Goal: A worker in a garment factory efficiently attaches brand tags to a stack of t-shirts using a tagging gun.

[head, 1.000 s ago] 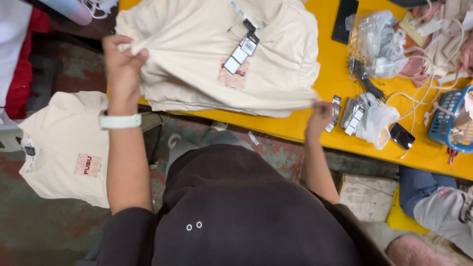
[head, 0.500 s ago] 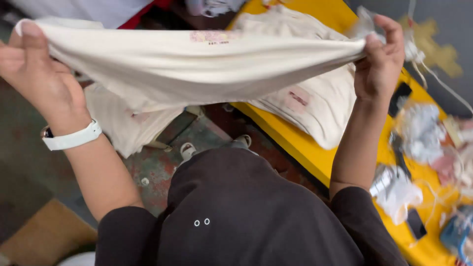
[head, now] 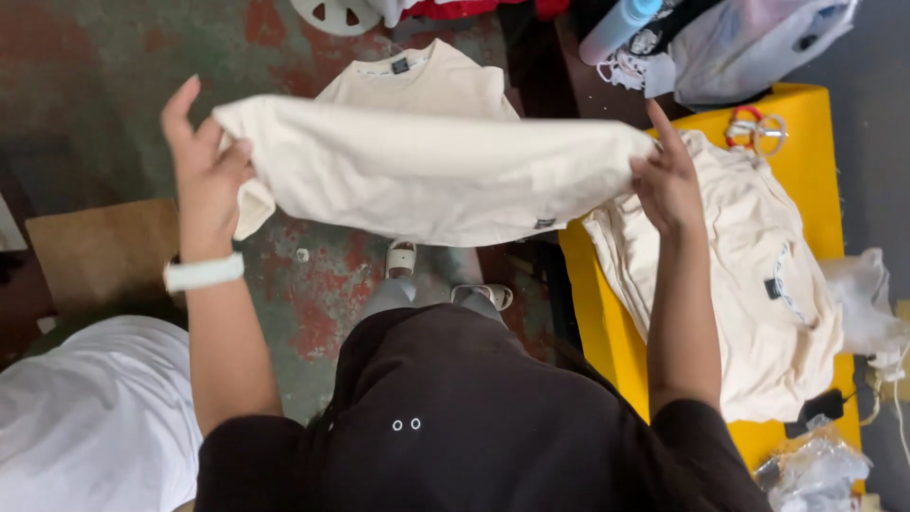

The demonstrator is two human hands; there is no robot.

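Across upper centre of frame: folded cream shirt (head: 431, 171), held up in mid-air, stretched approx. horizontal, small dark tag near lower right edge. Left hand (head: 204, 156) at upper left, gripping shirt's left end w/ thumb and lower fingers, index pointing up free; white watch band (head: 203, 273) on wrist below. Right hand (head: 668, 180) at centre right, clamped on shirt's right end, index finger raised. Hands well apart, one at each end of the fabric.

Behind the held shirt, upper centre: second cream shirt (head: 427, 81) flat on the floor (head: 114, 95), collar w/ dark label upward, partly hidden by the held one. Floor mottled green and red, worn.

Right side: yellow worktop (head: 607, 322), pile of cream shirts (head: 758, 303) on it, just below and right of right hand, black hang tag visible. Rings (head: 754, 128) red and pale near worktop's top edge. Upper right: white plastic bag (head: 749, 43), light-blue bottle (head: 616, 28) beside. Lower right corner: clear plastic wrap (head: 815, 469); whitish bundle (head: 863, 299) at right edge.

Left: cardboard piece (head: 104, 251) on floor; lower left, white fabric (head: 90, 408). Bottom centre: dark top (head: 455, 427), sandalled feet (head: 445, 275) under the held shirt.
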